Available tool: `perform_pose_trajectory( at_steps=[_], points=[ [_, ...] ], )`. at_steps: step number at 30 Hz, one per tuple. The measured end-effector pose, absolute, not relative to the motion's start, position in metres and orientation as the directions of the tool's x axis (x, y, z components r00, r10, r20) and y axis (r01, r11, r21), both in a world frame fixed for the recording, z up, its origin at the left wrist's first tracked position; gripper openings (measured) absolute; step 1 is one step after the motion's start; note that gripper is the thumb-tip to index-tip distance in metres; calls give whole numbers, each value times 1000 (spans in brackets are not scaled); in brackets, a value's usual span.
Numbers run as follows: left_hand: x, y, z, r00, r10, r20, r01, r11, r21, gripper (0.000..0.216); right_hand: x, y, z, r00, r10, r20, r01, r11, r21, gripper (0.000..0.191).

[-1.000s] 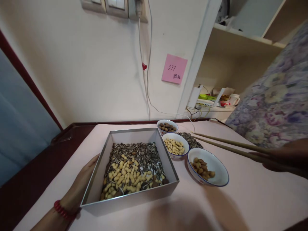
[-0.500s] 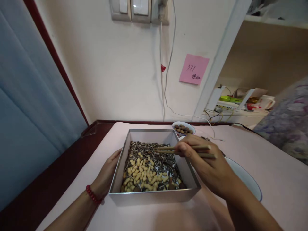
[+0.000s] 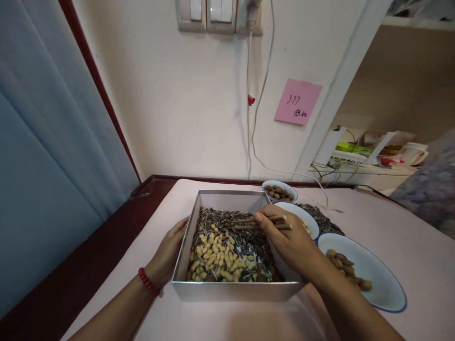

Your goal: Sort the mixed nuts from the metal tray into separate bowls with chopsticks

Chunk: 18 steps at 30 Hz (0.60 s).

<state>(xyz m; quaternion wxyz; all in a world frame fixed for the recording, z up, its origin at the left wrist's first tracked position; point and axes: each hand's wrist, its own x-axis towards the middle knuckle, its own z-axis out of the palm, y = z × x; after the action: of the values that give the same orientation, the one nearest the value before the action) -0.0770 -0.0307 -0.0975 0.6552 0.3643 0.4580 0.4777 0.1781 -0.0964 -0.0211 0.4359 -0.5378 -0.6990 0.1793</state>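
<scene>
While the right hand (image 3: 288, 233) grips chopsticks (image 3: 249, 227), the outstretched left (image 3: 168, 251) touches a silvery-rimmed box (image 3: 236, 292).

On the pink paper note (image 3: 298, 101), right of centre in the upper half of the frame, the handwritten number "377" stands in dark ink. Below it, toward the note's lower right corner, are two small handwritten Chinese characters; the first looks like "想", the second perhaps "如". At the right of the frame, at mid-height, a white item (image 3: 350, 157) on the shelf bears dark lettering too small to read.
</scene>
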Motion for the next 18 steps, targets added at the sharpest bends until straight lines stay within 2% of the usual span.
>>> perform_pose_trajectory(
  at_steps=[12, 18],
  points=[
    [-78, -29, -99, 147, 954, -262, -279, 294, 914, 50, 178, -98, -17, -25, 896, 444, 608, 366, -705, 35],
    [-81, -29, -100, 149, 952, -266, -268, 298, 916, 51, 205, -138, 25, 31, 861, 508, 626, 379, -682, 28]
  ],
)
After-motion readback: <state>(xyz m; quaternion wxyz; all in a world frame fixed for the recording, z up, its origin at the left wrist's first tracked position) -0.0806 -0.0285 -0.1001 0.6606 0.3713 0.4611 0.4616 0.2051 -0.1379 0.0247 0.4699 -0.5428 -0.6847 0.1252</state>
